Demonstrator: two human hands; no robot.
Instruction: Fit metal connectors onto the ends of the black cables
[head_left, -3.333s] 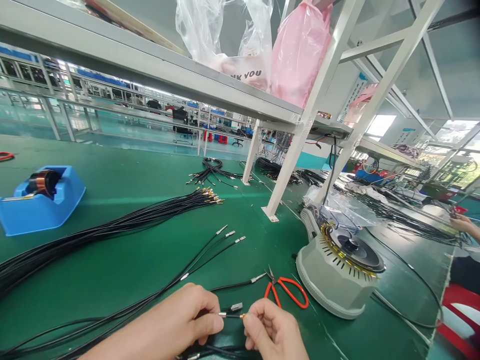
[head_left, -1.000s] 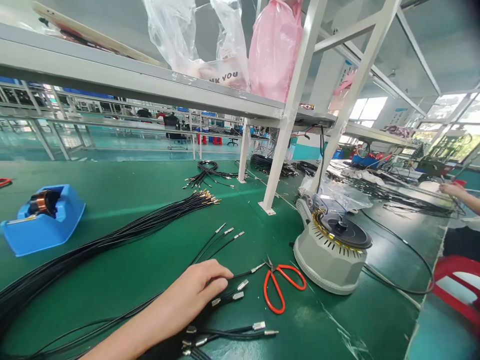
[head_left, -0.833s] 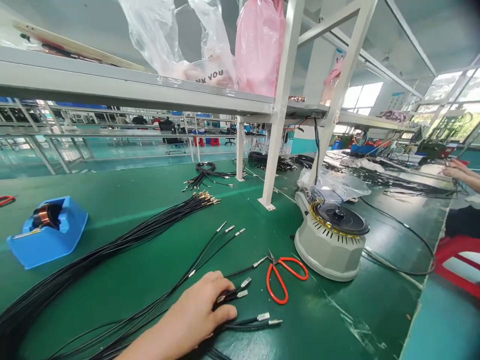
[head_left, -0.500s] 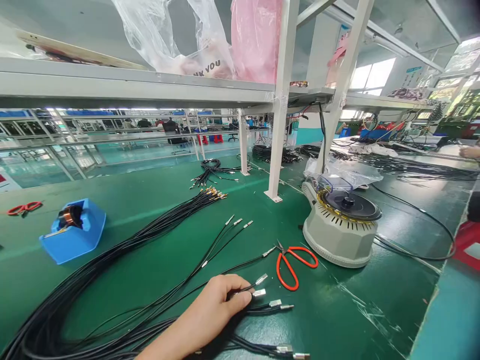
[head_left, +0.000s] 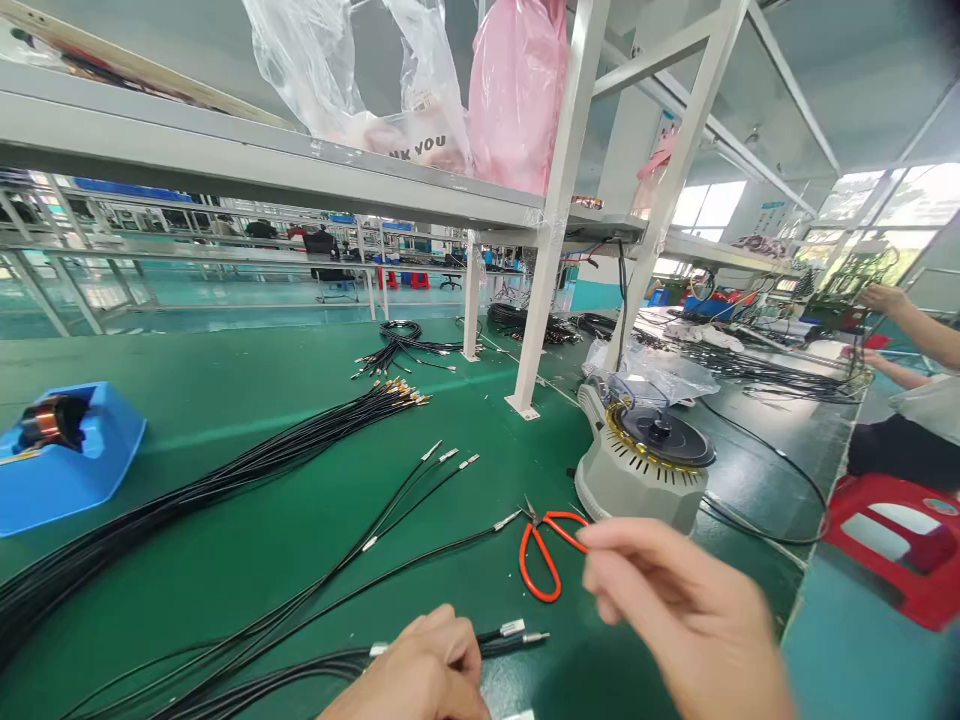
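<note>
Fingers [head_left: 456, 655] of the left hand [head_left: 420, 682] close around black cables [head_left: 300, 668] lying on the green table [head_left: 225, 540], metal terminals [head_left: 517, 632] poking out. The right hand [head_left: 682, 610] hovers blurred beside orange scissors [head_left: 544, 597]; its grip cannot be told.

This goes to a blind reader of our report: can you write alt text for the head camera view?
The left hand grips a bundle of black cables on a green table; the right hand hovers, blurred, near orange scissors. A grey round machine stands behind.
</note>
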